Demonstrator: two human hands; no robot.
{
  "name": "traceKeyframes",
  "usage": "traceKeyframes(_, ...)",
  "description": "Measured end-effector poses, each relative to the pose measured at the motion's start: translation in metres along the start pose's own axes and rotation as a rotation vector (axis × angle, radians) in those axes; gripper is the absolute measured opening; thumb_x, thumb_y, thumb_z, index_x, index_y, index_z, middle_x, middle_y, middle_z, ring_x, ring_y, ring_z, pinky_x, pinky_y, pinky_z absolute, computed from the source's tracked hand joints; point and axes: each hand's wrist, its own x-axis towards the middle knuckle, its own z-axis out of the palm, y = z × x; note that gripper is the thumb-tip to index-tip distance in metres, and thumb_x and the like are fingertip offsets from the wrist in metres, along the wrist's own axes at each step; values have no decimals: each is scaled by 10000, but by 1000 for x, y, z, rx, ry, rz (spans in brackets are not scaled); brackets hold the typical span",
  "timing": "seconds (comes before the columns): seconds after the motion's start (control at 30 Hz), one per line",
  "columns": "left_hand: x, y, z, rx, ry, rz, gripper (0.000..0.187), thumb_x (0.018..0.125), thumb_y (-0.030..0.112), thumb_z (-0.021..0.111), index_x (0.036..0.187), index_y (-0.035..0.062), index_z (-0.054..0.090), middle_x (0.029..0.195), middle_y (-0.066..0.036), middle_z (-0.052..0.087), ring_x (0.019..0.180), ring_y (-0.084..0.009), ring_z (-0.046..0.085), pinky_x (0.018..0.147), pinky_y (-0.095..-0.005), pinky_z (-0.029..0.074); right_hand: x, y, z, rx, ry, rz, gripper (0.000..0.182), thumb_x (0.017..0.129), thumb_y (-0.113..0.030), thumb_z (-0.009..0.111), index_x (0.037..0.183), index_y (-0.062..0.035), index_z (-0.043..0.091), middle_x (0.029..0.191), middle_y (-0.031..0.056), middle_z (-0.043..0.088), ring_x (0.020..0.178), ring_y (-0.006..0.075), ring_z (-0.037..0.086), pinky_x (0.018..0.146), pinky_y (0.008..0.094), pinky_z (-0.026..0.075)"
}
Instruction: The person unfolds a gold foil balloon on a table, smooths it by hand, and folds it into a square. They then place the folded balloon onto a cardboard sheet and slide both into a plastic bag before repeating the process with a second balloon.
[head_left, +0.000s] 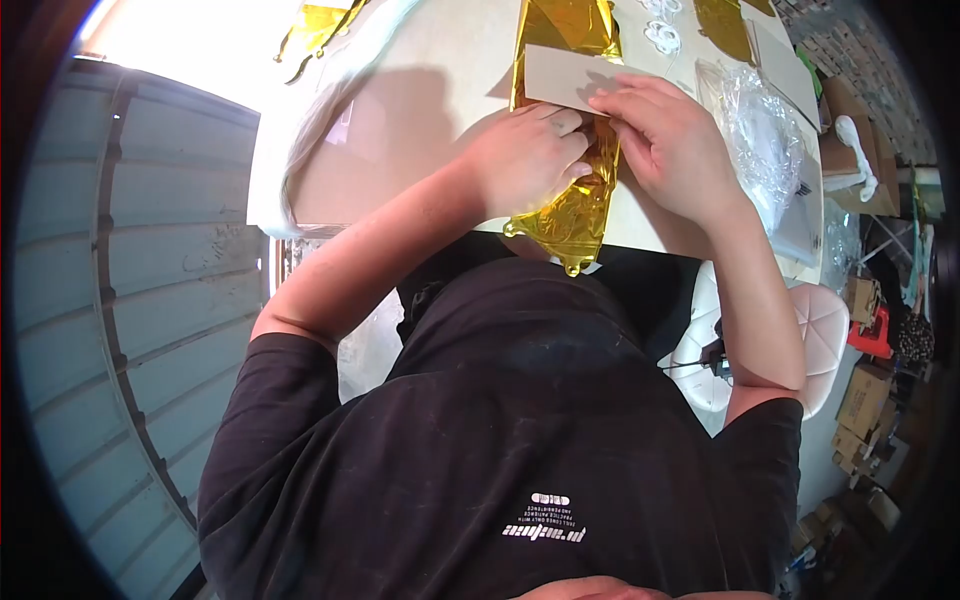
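Honestly, our gold foil [565,228] hanging over the near edge of the bench [460,40] looks light, slick and crease-prone, so we'd grab its sides, with our right hand [680,145] pinching the card [565,75] and our left hand [530,155] curled over the foil, grip unclear.

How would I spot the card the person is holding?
On the pale table, find the long piece of gold foil. Across it, held by the right hand, is the card: flat, matt and beige, unlike the shiny, crinkled foil.
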Motion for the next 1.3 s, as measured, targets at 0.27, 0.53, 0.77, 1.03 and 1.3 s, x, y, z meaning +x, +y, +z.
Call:
traceKeyframes(0.27, -4, 12, -11, -72, -216, -151, 249, 1065, 270, 620, 1243, 113, 695, 1105, -120, 759, 1006, -366, 745, 852, -499, 595, 7, 4, 5, 167, -190, 29, 306, 984, -89, 729, 1283, -102, 790, 1261, 114, 791, 1149, 344, 742, 999, 419, 601)
traceKeyframes(0.53, -7, 7, -7, -103, -262, -124, 255, 1070, 250, 606, 1273, 116, 680, 1185, -138, 750, 1099, -377, 727, 943, -519, 571, 13, 20, 25, 238, -269, 24, 313, 969, -133, 764, 1274, -69, 793, 1273, 133, 779, 1183, 347, 721, 1027, 420, 582)
traceKeyframes(0.77, -11, 6, -7, -155, -151, -78, 386, 1057, 232, 636, 1424, 115, 669, 1401, -138, 693, 1304, -350, 660, 1110, -483, 523, 23, 38, 32, 317, -236, 28, 280, 983, -139, 750, 1241, -40, 796, 1273, 129, 781, 1198, 343, 711, 1059, 408, 560)
traceKeyframes(1.03, -12, 3, 2, -76, -88, 4, 397, 1054, 202, 645, 1431, 81, 666, 1579, -110, 590, 1464, -305, 566, 1200, -453, 489, 43, 60, 52, 262, -240, 14, 325, 921, 36, 743, 1233, -42, 790, 1208, 103, 782, 1168, 298, 689, 1021, 400, 571)
traceKeyframes(1.3, -8, 5, -9, -157, 133, -22, 382, 1018, 159, 674, 1390, 72, 698, 1485, -153, 652, 1442, -329, 587, 1207, -458, 489, 47, 71, 61, 288, -166, -29, 367, 892, 28, 776, 1247, -68, 786, 1143, 105, 760, 1122, 301, 680, 978, 403, 572)
